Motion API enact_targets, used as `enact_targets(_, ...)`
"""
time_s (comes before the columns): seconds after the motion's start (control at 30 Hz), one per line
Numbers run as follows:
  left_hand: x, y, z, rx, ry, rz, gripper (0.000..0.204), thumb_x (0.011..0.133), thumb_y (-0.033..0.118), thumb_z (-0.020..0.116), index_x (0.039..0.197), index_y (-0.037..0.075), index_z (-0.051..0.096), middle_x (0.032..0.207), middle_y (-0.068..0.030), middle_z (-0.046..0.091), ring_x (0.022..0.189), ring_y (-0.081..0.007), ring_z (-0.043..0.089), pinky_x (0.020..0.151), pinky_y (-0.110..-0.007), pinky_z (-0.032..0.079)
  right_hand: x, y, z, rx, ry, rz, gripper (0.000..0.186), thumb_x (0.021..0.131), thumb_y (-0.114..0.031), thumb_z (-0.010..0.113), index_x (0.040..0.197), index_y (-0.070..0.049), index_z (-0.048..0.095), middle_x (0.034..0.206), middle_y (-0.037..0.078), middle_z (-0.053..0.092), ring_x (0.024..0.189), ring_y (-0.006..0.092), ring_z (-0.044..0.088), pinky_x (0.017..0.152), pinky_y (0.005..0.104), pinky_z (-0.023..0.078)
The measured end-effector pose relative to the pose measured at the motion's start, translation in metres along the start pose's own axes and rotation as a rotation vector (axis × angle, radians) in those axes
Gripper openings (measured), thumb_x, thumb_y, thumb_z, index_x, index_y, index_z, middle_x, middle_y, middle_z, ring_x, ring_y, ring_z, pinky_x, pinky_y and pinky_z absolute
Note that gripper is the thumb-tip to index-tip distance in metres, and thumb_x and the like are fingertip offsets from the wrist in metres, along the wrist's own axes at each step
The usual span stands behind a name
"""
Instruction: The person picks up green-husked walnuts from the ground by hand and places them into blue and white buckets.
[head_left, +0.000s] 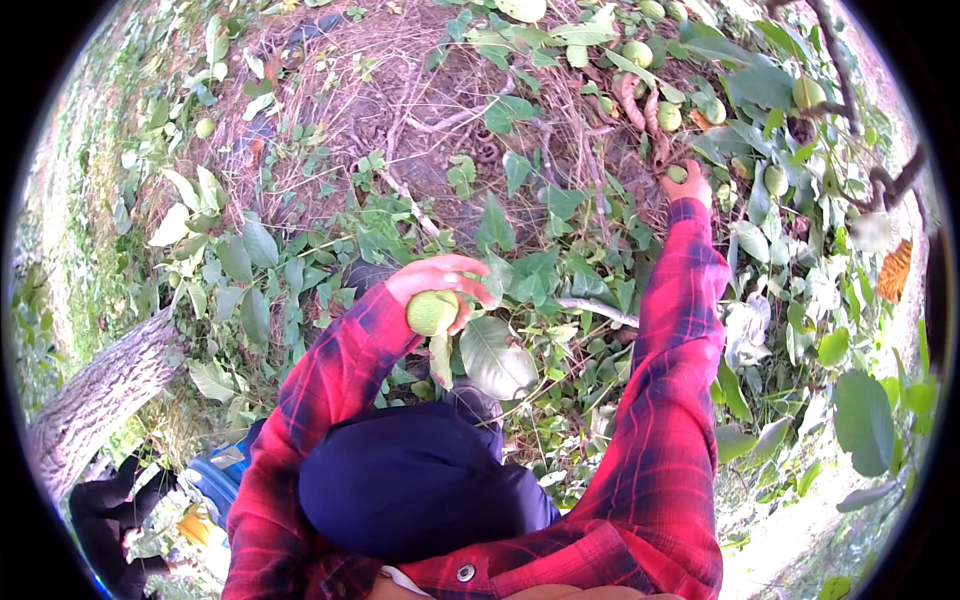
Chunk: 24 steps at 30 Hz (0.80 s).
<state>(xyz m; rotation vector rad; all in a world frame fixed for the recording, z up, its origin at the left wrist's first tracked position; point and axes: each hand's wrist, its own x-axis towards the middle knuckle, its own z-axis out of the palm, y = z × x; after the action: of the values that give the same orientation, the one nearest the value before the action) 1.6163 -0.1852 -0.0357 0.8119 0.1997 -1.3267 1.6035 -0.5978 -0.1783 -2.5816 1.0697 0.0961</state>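
My left hand [440, 275] is curled around a green walnut in its husk [433, 313], its fingers bent and the fruit against the palm, above low green leaves. Stretched far forward to the right, my right hand [692, 186] grips a smaller-looking green walnut [677, 174] close to the ground. Beyond that hand lie several more green walnuts, among them one by curled brown leaves [669, 116] and one farther back [637, 53]. Another green fruit [775, 180] sits among leaves just right of the right hand.
A tree trunk [110, 390] leans at the left. Bare branches [890, 185] reach in at the right. Behind me at lower left are a blue container [215, 480] and a person in dark clothes [110, 520]. A lone green fruit [205, 128] lies at far left.
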Motion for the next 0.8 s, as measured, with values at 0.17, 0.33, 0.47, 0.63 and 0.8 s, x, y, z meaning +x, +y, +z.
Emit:
enact_targets(0.17,0.014,0.018,0.000,-0.097,-0.117,0.045,0.070,0.072,0.033,0.054,0.124,0.006,0.016,0.104,-0.0257,0.044,0.060,-0.0216,0.055,0.049,-0.029,0.046,-0.074,-0.083,-0.056,1.092,-0.060,-0.244,0.050,0.059,-0.015,0.066,0.104,-0.005,0.045,0.088,0.010,0.056,0.077,0.0172,0.055,0.067,0.0290,0.045)
enact_targets(0.33,0.027,0.015,0.006,-0.159,-0.225,0.070,0.076,0.067,0.043,0.059,0.121,0.008,0.019,0.095,-0.0220,0.047,0.060,-0.0197,0.054,0.045,-0.029,0.046,-0.106,-0.171,-0.094,0.851,-0.988,-0.762,0.043,0.068,-0.010,0.062,0.108,-0.007,0.048,0.086,0.007,0.056,0.079,0.0127,0.053,0.070,0.0259,0.042)
enact_targets(0.47,0.021,0.013,0.003,-0.207,-0.329,0.031,0.063,0.069,0.033,0.060,0.116,0.009,0.025,0.090,-0.0229,0.047,0.054,-0.0203,0.052,0.040,-0.030,0.043,0.043,-0.108,-0.047,0.358,0.353,-0.340,0.021,0.075,-0.019,0.047,0.088,-0.005,0.055,0.081,0.012,0.058,0.076,0.0268,0.055,0.069,0.0338,0.042)
enact_targets(0.63,0.011,0.010,-0.009,-0.258,-0.274,0.093,0.062,0.071,0.038,0.056,0.116,0.009,0.026,0.096,-0.0244,0.044,0.054,-0.0212,0.052,0.041,-0.029,0.043,0.101,-0.050,0.040,0.042,0.105,-0.181,0.036,0.055,-0.026,0.063,0.090,-0.018,0.056,0.091,0.014,0.049,0.085,0.0300,0.051,0.076,0.0352,0.040)
enact_targets(0.8,-0.001,0.019,-0.025,-0.138,-0.008,0.128,0.053,0.072,0.039,0.054,0.109,0.008,0.033,0.099,-0.0219,0.045,0.054,-0.0205,0.053,0.041,-0.028,0.044,0.087,-0.085,0.009,0.166,0.145,0.004,0.027,0.054,-0.028,0.064,0.079,-0.020,0.060,0.092,0.010,0.053,0.082,0.0263,0.053,0.072,0.0335,0.042)
